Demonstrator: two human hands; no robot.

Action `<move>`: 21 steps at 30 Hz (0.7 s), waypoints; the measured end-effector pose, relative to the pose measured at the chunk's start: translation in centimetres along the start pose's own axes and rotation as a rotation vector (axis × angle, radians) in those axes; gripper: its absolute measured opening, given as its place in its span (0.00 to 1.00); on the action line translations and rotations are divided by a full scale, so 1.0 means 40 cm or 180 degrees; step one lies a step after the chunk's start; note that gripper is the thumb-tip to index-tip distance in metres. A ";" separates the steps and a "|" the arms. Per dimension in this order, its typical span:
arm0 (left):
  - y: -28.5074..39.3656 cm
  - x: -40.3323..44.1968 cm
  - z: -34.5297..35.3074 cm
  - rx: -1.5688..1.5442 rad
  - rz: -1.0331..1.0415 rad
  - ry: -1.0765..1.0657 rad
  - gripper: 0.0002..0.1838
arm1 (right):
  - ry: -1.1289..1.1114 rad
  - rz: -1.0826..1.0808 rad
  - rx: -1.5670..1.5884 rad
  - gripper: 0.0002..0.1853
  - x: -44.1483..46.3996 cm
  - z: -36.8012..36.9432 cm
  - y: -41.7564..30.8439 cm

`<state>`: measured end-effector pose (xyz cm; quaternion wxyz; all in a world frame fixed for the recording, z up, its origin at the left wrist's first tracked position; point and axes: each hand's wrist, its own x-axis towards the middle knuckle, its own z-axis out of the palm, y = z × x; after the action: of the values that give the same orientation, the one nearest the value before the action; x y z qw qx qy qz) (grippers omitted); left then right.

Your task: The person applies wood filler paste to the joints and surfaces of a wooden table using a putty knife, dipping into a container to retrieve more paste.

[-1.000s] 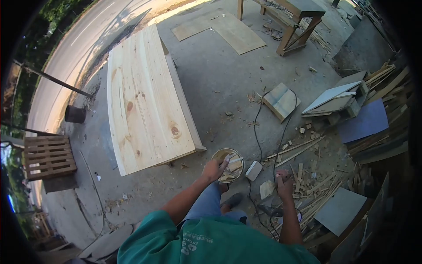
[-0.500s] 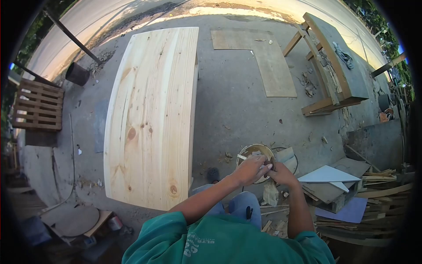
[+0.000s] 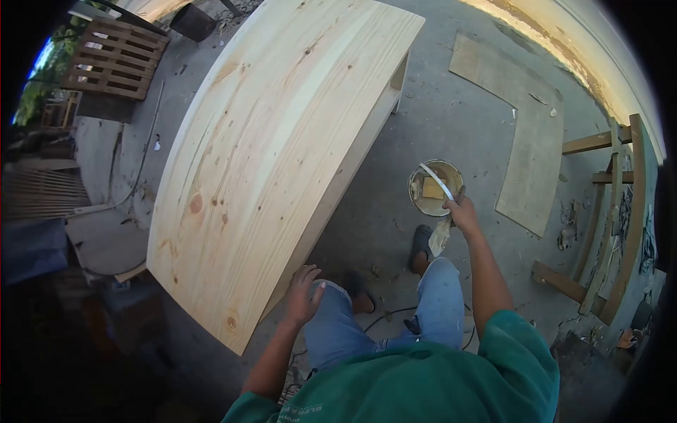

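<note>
My right hand [image 3: 462,214] is closed at the near rim of a round bucket [image 3: 416,203]. A narrow white strip [image 3: 436,179] crosses the bucket's mouth towards my fingers; whether it is the handle is unclear. Inside lies a yellowish block [image 3: 432,187]. A pale, crusted flat piece [image 3: 439,238] hangs below my hand on the bucket's near side. My left hand [image 3: 303,292], fingers apart and holding nothing, is beside the near right edge of a pale pine tabletop [image 3: 275,148].
A bent brown board [image 3: 525,141] lies on the concrete floor beyond the bucket. At right stands a wooden frame [image 3: 613,225]. A slatted pallet [image 3: 116,56] and a dark bin [image 3: 192,22] are at far left. A dark cable [image 3: 388,314] runs near my feet.
My view has turned and the bucket has moved away from the scrap pile. My left hand has left the bucket and come over beside the tabletop; my right hand stays at the bucket.
</note>
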<state>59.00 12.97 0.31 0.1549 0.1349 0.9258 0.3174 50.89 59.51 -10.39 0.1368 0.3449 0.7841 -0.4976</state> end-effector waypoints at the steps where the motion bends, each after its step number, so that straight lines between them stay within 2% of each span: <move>1: -0.072 0.029 0.081 0.0046 -0.0256 0.0306 0.19 | 0.0059 -0.0051 0.0020 0.14 0.098 0.010 0.028; 2: -0.142 0.052 0.148 0.0091 -0.0505 0.0613 0.20 | 0.0122 -0.0094 0.0033 0.14 0.182 0.025 0.061; 3: -0.201 0.081 0.199 0.0527 -0.0756 0.0526 0.24 | 0.0138 -0.0152 0.0020 0.14 0.262 0.030 0.090; 4: -0.280 0.099 0.261 0.0643 -0.0982 0.0729 0.24 | 0.0161 -0.0208 -0.0009 0.14 0.323 0.034 0.116; 6: -0.445 0.149 0.396 0.0814 -0.1399 0.1202 0.26 | 0.0272 -0.0294 0.0378 0.14 0.416 0.032 0.140; 11: -0.694 0.175 0.556 0.1319 -0.2701 0.1605 0.33 | 0.0081 -0.0468 0.0237 0.10 0.638 -0.003 0.278; 14: -0.772 0.211 0.644 0.1750 -0.2571 0.1846 0.35 | 0.0186 -0.0425 0.0371 0.11 0.667 -0.006 0.340; 16: -0.787 0.214 0.654 0.1674 -0.2593 0.1876 0.38 | 0.0253 -0.0565 0.0138 0.10 0.707 -0.011 0.397; 18: -0.793 0.208 0.663 0.1614 -0.2604 0.1914 0.39 | -0.0006 -0.0698 -0.0007 0.10 0.753 -0.048 0.451; 21: -0.791 0.195 0.667 0.1577 -0.2651 0.1973 0.39 | -0.0275 -0.0637 0.0130 0.11 0.709 -0.041 0.392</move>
<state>56.98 6.12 -41.21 -0.0480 -0.3081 0.9497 0.0280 41.15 76.59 -36.19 0.1131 0.2457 0.7976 -0.5391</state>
